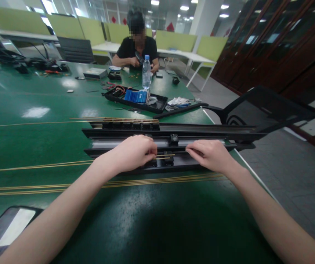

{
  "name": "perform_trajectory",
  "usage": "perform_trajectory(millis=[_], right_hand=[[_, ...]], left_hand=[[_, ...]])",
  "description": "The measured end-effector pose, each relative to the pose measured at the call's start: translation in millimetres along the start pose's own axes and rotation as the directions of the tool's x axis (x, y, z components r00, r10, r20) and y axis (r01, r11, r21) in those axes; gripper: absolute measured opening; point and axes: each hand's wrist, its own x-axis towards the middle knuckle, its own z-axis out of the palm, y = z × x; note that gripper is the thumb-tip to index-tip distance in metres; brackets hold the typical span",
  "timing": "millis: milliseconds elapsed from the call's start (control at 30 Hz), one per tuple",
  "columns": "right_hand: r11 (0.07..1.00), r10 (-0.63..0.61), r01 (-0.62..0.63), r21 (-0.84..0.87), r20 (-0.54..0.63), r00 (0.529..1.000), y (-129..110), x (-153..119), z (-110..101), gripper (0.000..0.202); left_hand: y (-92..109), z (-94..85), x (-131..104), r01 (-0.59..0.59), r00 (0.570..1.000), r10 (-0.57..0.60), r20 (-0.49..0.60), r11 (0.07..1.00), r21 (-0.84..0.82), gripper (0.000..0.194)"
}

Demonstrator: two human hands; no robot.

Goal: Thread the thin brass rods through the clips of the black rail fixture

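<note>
My left hand (pixel 142 152) is closed round two thin brass rods (pixel 164 156), whose ends stick out to the right over a black block (pixel 168 157) in the nearest black channel (pixel 186 164). To the right, my right hand (pixel 207 154) has its thumb and forefinger pinched together above the same channel; whatever lies between those fingertips is too small to make out. Behind, another black block (pixel 173 139) sits in the middle channel. The rear channel holds a row of black blocks (pixel 137 125) with brass rods along their top. More rods (pixel 146 181) lie on the table in front.
A phone (pixel 11 227) lies at the near left. Beyond the channels are a black tray (pixel 157 105), white gloves (pixel 179 102) and a water bottle (pixel 146 73). A person (pixel 138 47) sits across the green table (pixel 50 139). A mesh chair (pixel 273 106) stands right.
</note>
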Motion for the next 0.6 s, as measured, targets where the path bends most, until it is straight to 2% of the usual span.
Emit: perform_trajectory(millis=[100, 233, 333, 467, 600], right_hand=[[0.990, 0.068, -0.067, 0.123, -0.004, 0.998, -15.1, 4.4, 2.3, 0.022], [0.976, 0.064, -0.073, 0.203, 0.051, 0.997, -36.5, 10.7, 12.0, 0.025], [0.993, 0.021, -0.022, 0.115, 0.011, 1.000, -43.8, 13.5, 17.0, 0.023], [0.990, -0.114, 0.114, -0.086, -0.002, 0.993, -43.7, 14.3, 18.3, 0.025], [0.977, -0.168, 0.165, -0.137, -0.007, 0.986, -42.1, 13.6, 19.2, 0.025]], left_hand=[[0.7, -0.5, 0.3, -0.008, 1.000, 0.008, 0.000, 1.000, 0.009, 0.021], [1.3, 0.0, -0.2, -0.012, 1.000, 0.012, -0.008, 1.000, 0.008, 0.022], [0.9, 0.9, -1.4, -0.009, 1.000, 0.009, -0.012, 1.000, 0.016, 0.022], [0.7, 1.7, -2.9, -0.007, 1.000, 0.007, -0.017, 0.999, 0.034, 0.021], [0.9, 1.6, -3.2, -0.016, 1.000, 0.016, -0.018, 0.999, 0.042, 0.021]])
